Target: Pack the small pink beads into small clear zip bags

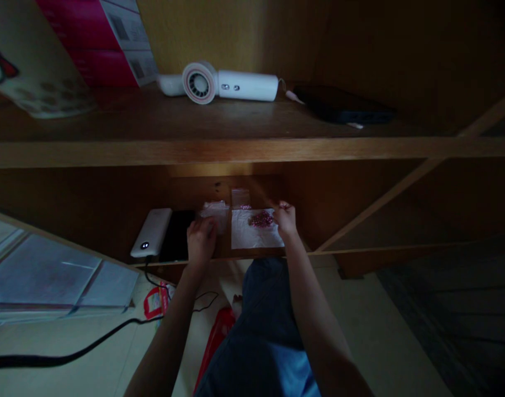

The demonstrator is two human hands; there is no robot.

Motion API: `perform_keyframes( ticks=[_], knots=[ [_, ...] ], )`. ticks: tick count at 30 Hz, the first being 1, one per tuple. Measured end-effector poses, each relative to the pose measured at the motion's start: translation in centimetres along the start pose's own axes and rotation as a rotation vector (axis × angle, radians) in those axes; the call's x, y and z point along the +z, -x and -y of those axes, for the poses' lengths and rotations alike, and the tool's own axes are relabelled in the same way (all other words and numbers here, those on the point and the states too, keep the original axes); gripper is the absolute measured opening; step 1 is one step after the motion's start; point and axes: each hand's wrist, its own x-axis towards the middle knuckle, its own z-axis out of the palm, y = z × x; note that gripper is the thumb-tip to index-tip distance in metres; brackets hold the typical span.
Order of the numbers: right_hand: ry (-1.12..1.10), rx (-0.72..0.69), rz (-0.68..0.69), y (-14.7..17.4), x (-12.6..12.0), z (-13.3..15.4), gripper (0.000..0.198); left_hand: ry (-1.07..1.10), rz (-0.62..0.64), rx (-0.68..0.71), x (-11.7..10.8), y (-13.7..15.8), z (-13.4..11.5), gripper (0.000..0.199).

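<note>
On the lower shelf, a white sheet (246,238) carries a small heap of pinkish-purple beads or glittery bits (261,220). My right hand (286,219) is at the sheet's right edge beside the heap, fingers pinched together; anything between them is too small to see. Just behind the sheet lies a small clear zip bag (240,197) with some pink bits at its lower end. My left hand (201,237) rests with curled fingers at the near-left of a stack of clear plastic bags (217,215). Its fingertips are partly hidden, and what they hold does not show.
Left of my left hand lie a dark flat device (178,237) and a white power bank (152,231) with a black cable (111,332). The upper shelf edge (252,150) overhangs, bearing a white handheld fan (248,85), a black phone (343,105) and a cup (41,66).
</note>
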Motion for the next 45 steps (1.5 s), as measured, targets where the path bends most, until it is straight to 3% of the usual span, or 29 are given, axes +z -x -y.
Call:
perform_keyframes(
  ticks=[5, 12, 17, 28, 33, 37, 45],
  knots=[
    [0.03, -0.067, 0.125, 0.4, 0.7, 0.4, 0.04, 0.165, -0.028, 0.144, -0.6, -0.5, -1.5, 0.015],
    [0.199, 0.008, 0.471, 2.1, 1.7, 1.2, 0.041, 0.228, 0.156, 0.383, -0.5, -0.7, -3.4, 0.017],
    [0.214, 0.004, 0.559, 2.0, 1.8, 0.7, 0.03, 0.21, 0.276, 0.453, -0.1, -0.4, -3.5, 0.021],
    [0.227, 0.05, 0.763, 1.5, 1.3, 0.1, 0.014, 0.278, 0.245, 0.285, -0.2, -0.3, -2.2, 0.018],
    [0.216, 0.077, 0.822, 1.8, 1.4, 0.5, 0.014, 0.142, 0.121, 0.12, -0.6, -0.6, -3.1, 0.049],
    [0.24, 0.137, 0.842, 2.1, 1.5, 1.1, 0.018, 0.06, 0.109, 0.029, -0.4, -0.6, -4.0, 0.076],
    [0.236, 0.113, 0.87, 1.9, 1.1, 0.3, 0.02, 0.057, 0.14, 0.045, 0.0, -0.6, -4.3, 0.077]
  ],
)
